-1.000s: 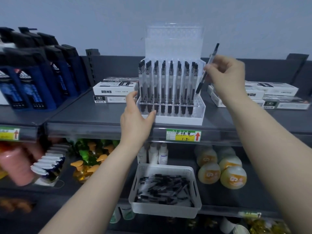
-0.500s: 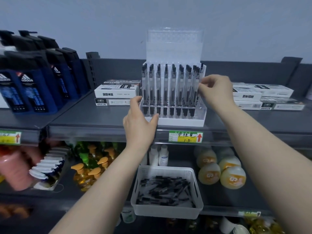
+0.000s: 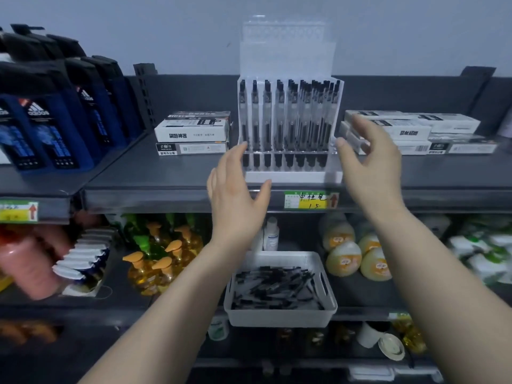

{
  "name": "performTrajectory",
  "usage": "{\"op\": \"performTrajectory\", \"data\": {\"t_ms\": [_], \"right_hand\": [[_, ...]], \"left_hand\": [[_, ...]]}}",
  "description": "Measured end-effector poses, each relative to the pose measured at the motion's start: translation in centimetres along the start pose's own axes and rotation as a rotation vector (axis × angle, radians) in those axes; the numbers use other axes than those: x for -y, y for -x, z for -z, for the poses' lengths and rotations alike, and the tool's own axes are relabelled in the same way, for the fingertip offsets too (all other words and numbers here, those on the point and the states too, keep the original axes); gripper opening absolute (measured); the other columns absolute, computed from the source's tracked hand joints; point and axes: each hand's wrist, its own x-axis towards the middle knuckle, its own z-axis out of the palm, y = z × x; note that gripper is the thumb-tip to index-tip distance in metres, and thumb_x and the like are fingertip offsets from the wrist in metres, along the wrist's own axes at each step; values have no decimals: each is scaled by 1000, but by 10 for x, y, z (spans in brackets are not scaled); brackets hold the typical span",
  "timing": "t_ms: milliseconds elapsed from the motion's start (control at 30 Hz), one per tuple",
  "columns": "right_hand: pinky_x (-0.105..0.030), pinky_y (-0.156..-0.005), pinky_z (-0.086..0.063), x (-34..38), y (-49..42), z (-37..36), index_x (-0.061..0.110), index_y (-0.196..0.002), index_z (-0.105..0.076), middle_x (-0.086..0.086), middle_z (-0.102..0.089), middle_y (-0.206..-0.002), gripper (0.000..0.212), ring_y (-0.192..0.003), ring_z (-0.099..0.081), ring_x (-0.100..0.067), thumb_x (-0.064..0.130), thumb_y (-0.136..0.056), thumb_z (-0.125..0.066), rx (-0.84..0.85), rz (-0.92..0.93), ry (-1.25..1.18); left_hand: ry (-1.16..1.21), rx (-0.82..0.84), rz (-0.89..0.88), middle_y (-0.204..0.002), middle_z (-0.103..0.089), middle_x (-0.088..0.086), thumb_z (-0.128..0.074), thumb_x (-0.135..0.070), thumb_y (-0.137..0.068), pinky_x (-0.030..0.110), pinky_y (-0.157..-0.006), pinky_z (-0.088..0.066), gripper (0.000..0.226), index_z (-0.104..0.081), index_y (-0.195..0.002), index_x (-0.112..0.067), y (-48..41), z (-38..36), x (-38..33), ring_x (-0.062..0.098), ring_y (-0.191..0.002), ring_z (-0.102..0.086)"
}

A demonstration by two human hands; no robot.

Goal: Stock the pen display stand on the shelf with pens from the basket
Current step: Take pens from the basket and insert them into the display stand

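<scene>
A clear pen display stand (image 3: 289, 176) stands on the dark upper shelf (image 3: 166, 178), its rows filled with upright black pens (image 3: 279, 120). My left hand (image 3: 235, 189) hovers at the stand's front left corner, fingers straight, holding nothing. To the right of the stand my right hand (image 3: 368, 164) is raised with relaxed, spread fingers, and it is empty too. Below, a white basket (image 3: 279, 314) on the lower shelf holds several loose black pens (image 3: 277, 286).
White stationery boxes are stacked left (image 3: 192, 133) and right (image 3: 415, 131) of the stand. Blue bottles (image 3: 47, 128) fill the left shelf. A yellow price tag (image 3: 311, 200) is on the shelf edge. Soap bottles (image 3: 160, 259) and round jars (image 3: 357, 256) flank the basket.
My right hand set its pen into the right end of the stand, let go and drew back to the right. The left hand lifted off the stand's corner.
</scene>
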Motion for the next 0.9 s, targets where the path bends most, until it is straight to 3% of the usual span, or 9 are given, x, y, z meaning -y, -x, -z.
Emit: {"op": "performTrajectory", "data": {"t_ms": [167,333,433,533,633,800,900], "right_hand": [[-19,-103,-34,-4,81,-4,12,-132,-53,4,-53,-127,42,-120,-47,-9,18,-91,-57,40,127,70],[-28,-106,-36,-40,139,-14,6,-132,-52,-6,-55,-132,42,-126,-47,-19,18,-92,-55,188,123,180],[-31,-104,-39,-69,165,-20,7,-133,-51,-8,-55,-132,42,-126,-48,-21,14,-92,-58,319,39,185],[-23,-100,-34,-100,178,-27,10,-136,-49,-6,-52,-135,44,-127,-46,-21,17,-93,-56,487,-63,258],[-20,-98,-31,-127,181,-35,11,-138,-46,-6,-49,-140,46,-126,-46,-23,18,-93,-57,616,-122,282],[-30,-89,-42,-162,175,-54,9,-141,-41,-13,-50,-135,49,-112,-53,-28,14,-94,-55,838,-206,264],[-30,-101,-38,-185,170,-72,11,-142,-41,-13,-45,-142,50,-124,-47,-28,17,-94,-56,977,-182,279]], "left_hand": [[-53,0,-180,-134,-50,8,-66,-19,-82,48,-108,-34,57,-45,-134,-9,38,-5,22,20,-128,-43],[-45,143,-183,-137,-45,7,-58,-26,-88,48,-107,-34,52,-41,-136,-15,88,-8,57,20,-130,-39],[-84,269,-113,-137,-46,7,-53,-29,-88,45,-105,-37,51,-42,-135,-15,117,-16,89,21,-127,-41],[-152,383,14,-135,-47,8,-55,-30,-90,45,-103,-38,50,-43,-137,-15,137,-28,117,24,-125,-42],[-224,461,120,-132,-50,9,-62,-22,-88,36,-100,-39,52,-44,-136,-12,152,-42,138,26,-122,-46],[-260,449,260,-120,-58,15,-69,-15,-80,37,-92,-46,51,-52,-128,-5,170,-66,154,33,-112,-55],[-278,411,331,-121,-58,14,-67,-17,-81,39,-96,-45,50,-53,-128,-6,176,-83,150,32,-113,-54]]}}
